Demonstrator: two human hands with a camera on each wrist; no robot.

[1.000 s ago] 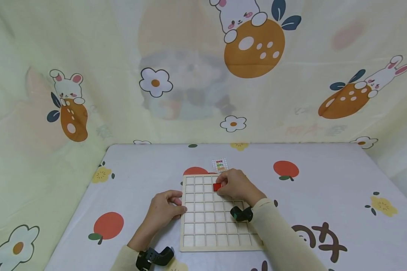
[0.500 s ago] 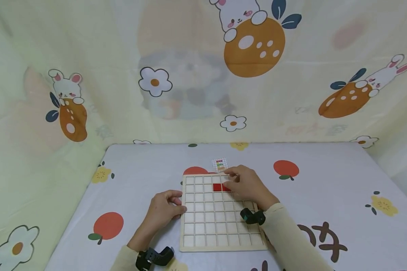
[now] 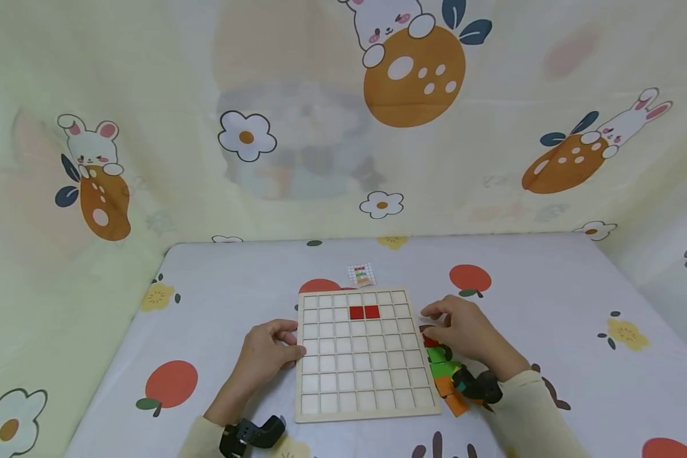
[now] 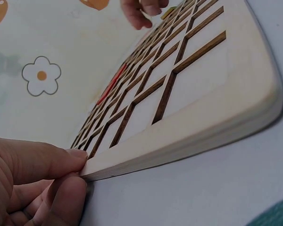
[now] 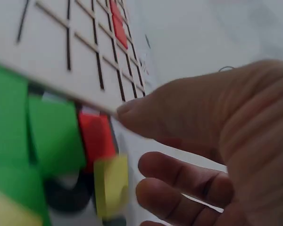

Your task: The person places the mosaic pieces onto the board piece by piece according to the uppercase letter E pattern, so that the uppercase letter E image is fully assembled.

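A pale wooden grid board [image 3: 368, 362] lies on the table, with two red square tiles [image 3: 364, 312] side by side in its second row from the far edge. My left hand [image 3: 267, 350] holds the board's left edge; in the left wrist view the thumb [image 4: 73, 160] is on the rim and curled fingers are at the side below it. To the right of the board, my right hand [image 3: 464, 327] hovers with thumb and fingers apart, holding nothing. Beneath it are several green tiles [image 5: 56, 136], a red tile [image 5: 96, 136] and a yellow tile [image 5: 112, 186], partly hidden in the head view.
Orange tiles [image 3: 451, 397] lie by the board's lower right edge. A small card [image 3: 360, 275] with a coloured grid pattern is just beyond the board's far edge. A patterned cloth wall [image 3: 298, 191] rises behind the table.
My right hand placed a second red tile beside the first, let go, and moved right off the board to the loose tiles. My left hand stays on the edge. The head view shifted slightly.
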